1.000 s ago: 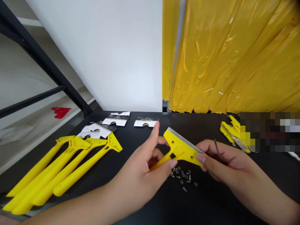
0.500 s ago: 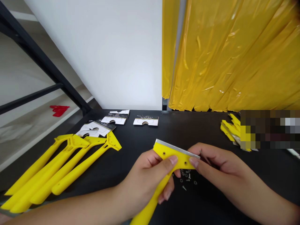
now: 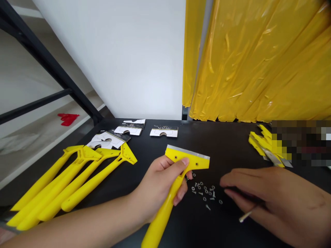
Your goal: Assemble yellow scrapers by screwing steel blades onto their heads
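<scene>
My left hand [image 3: 161, 184] is closed around the neck of a yellow scraper [image 3: 203, 162], its thumb lying on the head. A flat metal blade [image 3: 188, 151] runs along the scraper's top edge, and two holes show in the head. To the right, my right hand [image 3: 263, 187] is closed, with a thin metal rod [image 3: 245, 216] sticking out below the palm; the rest of the rod is hidden. Its fingertips are just right of loose small screws and nuts [image 3: 204, 198] scattered on the black table [image 3: 201, 225].
Several yellow scraper handles [image 3: 91, 182] lie side by side at the left. Printed cards [image 3: 164, 131] are behind them and at the back middle. More yellow scraper parts [image 3: 263, 141] are heaped at the right. Yellow plastic film [image 3: 248, 69] hangs behind, beside a white panel [image 3: 124, 62].
My right hand has let go of the scraper's right end and moved right and down, beside the screws and nuts. My left hand has shifted the scraper slightly left and up.
</scene>
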